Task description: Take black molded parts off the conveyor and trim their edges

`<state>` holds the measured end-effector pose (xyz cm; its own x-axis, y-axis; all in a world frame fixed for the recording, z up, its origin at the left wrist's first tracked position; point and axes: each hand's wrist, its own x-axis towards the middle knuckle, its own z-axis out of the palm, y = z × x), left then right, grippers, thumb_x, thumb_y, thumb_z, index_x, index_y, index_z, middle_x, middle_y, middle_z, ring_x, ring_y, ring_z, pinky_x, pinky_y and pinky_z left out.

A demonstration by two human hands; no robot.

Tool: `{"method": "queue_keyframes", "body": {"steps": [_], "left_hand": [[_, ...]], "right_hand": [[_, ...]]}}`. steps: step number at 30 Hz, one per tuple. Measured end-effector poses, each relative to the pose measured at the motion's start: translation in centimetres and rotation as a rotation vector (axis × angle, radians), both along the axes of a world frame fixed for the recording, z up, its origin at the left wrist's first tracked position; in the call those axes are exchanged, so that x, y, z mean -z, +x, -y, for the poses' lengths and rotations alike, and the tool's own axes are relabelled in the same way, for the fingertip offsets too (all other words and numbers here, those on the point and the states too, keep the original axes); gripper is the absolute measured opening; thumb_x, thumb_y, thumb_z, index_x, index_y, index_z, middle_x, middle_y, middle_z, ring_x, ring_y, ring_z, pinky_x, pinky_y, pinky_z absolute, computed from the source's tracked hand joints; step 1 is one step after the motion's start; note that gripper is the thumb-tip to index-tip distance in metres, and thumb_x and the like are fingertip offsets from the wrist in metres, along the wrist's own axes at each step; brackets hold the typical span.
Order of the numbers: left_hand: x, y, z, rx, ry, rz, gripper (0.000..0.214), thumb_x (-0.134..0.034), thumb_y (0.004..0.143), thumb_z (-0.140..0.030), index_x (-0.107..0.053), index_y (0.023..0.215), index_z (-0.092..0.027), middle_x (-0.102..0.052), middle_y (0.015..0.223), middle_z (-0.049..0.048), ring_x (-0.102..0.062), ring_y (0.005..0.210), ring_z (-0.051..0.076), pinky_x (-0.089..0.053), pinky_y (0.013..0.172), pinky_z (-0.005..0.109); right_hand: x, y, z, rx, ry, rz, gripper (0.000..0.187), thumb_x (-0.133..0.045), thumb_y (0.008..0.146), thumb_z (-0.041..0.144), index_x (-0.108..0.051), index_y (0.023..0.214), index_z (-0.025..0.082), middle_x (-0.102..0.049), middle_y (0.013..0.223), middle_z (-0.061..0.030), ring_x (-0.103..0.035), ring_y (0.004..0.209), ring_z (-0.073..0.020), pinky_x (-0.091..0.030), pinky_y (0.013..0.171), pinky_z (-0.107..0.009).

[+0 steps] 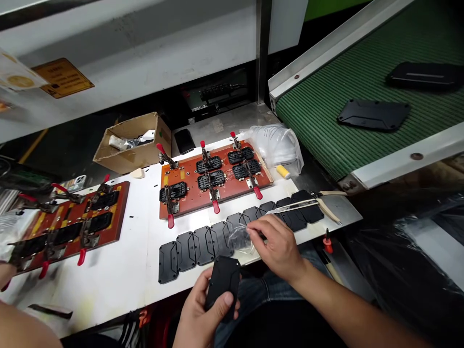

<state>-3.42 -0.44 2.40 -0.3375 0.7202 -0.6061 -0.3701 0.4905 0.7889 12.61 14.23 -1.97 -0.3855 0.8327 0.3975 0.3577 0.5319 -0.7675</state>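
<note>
My left hand point(203, 304) is closed around a black plastic cover point(224, 278) with cut corners, tilted up in front of the table edge. My right hand point(277, 244), up and to its right, pinches a piece of clear plastic film point(237, 238) between thumb and finger. The crumpled film hangs over a row of similar black covers point(186, 250) lying side by side along the front of the white table. Across the right end of that row rests a long thin tool with tan handles point(331, 210).
Behind the row stands a red-brown clamp fixture point(188, 203) holding black parts. Another fixture point(121, 212) is at left, near another person's arm point(25, 324). A cardboard box point(141, 157), plastic bag point(277, 145) and yellow roll point(282, 171) stand behind. A green conveyor point(319, 106) carries black parts.
</note>
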Motion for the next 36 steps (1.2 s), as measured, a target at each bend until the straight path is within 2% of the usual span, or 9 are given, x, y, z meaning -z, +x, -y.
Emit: {"method": "queue_keyframes", "body": {"steps": [3, 6, 10, 13, 17, 21, 30, 33, 36], "left_hand": [[0.2, -0.2, 0.5, 0.031, -0.06, -0.011, 0.047, -0.093, 0.071, -0.046, -0.074, 0.1, -0.013, -0.07, 0.068, 0.0032, -0.059, 0.06, 0.012, -0.048, 0.06, 0.023], [0.2, -0.4, 0.4, 0.062, -0.064, -0.052, 0.063, -0.093, 0.071, -0.048, -0.072, 0.122, -0.016, -0.074, 0.079, 0.0034, -0.063, 0.066, 0.016, -0.051, 0.064, 0.025], [0.2, -0.7, -0.3, 0.107, -0.085, -0.098, 0.103, -0.091, 0.074, -0.047, -0.039, 0.16, -0.027, -0.078, 0.097, 0.0034, -0.071, 0.08, 0.019, -0.055, 0.076, 0.029], [0.3, -0.8, -0.6, 0.135, -0.061, -0.088, 0.116, -0.092, 0.073, -0.046, -0.027, 0.167, -0.028, -0.08, 0.1, 0.0034, -0.074, 0.091, 0.023, -0.057, 0.086, 0.03], [0.5, -1.1, -0.6, 0.168, -0.027, -0.058, 0.098, -0.093, 0.071, -0.048, -0.049, 0.157, -0.032, -0.078, 0.124, 0.0075, -0.074, 0.112, 0.03, -0.058, 0.098, 0.038], [0.9, -1.5, -0.8, 0.27, -0.034, -0.166, 0.062, -0.093, 0.07, -0.048, -0.077, 0.126, -0.028, -0.075, 0.136, 0.007, -0.064, 0.134, 0.034, -0.044, 0.12, 0.043], [1.2, 1.5, -2.8, 0.26, 0.025, -0.33, 0.038, -0.081, 0.083, -0.046, -0.069, 0.11, -0.023, -0.076, 0.114, 0.006, -0.069, 0.106, 0.027, -0.052, 0.096, 0.034], [0.7, 2.3, -2.6, 0.284, 0.023, -0.323, 0.044, -0.085, 0.079, -0.042, -0.067, 0.115, -0.024, -0.074, 0.108, 0.0037, -0.066, 0.1, 0.024, -0.051, 0.091, 0.031], [-0.5, 2.5, -1.7, 0.263, -0.01, -0.126, 0.08, -0.09, 0.073, -0.05, -0.059, 0.142, -0.025, -0.072, 0.094, 0.003, -0.064, 0.082, 0.02, -0.049, 0.073, 0.028]], "right_hand": [[-0.4, -0.6, 0.6, -0.103, 0.016, -0.031, 0.015, -0.061, 0.102, 0.016, -0.074, 0.107, 0.02, -0.07, 0.093, -0.0073, -0.062, 0.089, -0.0214, -0.052, 0.083, -0.036], [-1.1, -1.1, 1.5, -0.233, -0.104, -0.111, 0.015, -0.062, 0.103, 0.019, -0.076, 0.108, 0.021, -0.071, 0.093, -0.006, -0.065, 0.089, -0.0194, -0.053, 0.083, -0.033], [-1.2, -0.8, 2.2, -0.416, -0.254, -0.134, 0.017, -0.063, 0.104, 0.026, -0.079, 0.106, 0.022, -0.074, 0.095, -0.0051, -0.068, 0.088, -0.018, -0.054, 0.081, -0.031], [-1.0, 0.0, 2.4, -0.501, -0.338, -0.15, 0.016, -0.065, 0.102, 0.026, -0.08, 0.104, 0.022, -0.075, 0.094, -0.0044, -0.068, 0.086, -0.0168, -0.053, 0.079, -0.029], [-1.0, 1.3, 1.9, -0.39, -0.528, -0.198, 0.013, -0.07, 0.099, 0.025, -0.082, 0.102, 0.022, -0.073, 0.095, -0.0026, -0.068, 0.086, -0.0144, -0.052, 0.078, -0.026], [-1.2, 2.3, 1.2, -0.398, -0.613, -0.242, 0.012, -0.074, 0.097, 0.026, -0.084, 0.102, 0.023, -0.073, 0.092, -0.002, -0.069, 0.084, -0.0141, -0.053, 0.079, -0.025], [-1.0, 2.1, 4.1, -0.413, -0.286, -0.126, 0.019, -0.064, 0.102, 0.025, -0.081, 0.106, 0.019, -0.076, 0.095, -0.0069, -0.068, 0.086, -0.0186, -0.051, 0.079, -0.031], [-1.4, 2.2, 4.5, -0.306, -0.413, -0.204, 0.017, -0.063, 0.101, 0.023, -0.08, 0.103, 0.021, -0.074, 0.095, -0.0049, -0.067, 0.086, -0.0173, -0.051, 0.079, -0.029], [-2.0, 3.3, 4.0, -0.182, -0.659, -0.289, 0.013, -0.067, 0.099, 0.029, -0.078, 0.097, 0.022, -0.07, 0.09, -0.0029, -0.066, 0.082, -0.0162, -0.051, 0.072, -0.027]]}}
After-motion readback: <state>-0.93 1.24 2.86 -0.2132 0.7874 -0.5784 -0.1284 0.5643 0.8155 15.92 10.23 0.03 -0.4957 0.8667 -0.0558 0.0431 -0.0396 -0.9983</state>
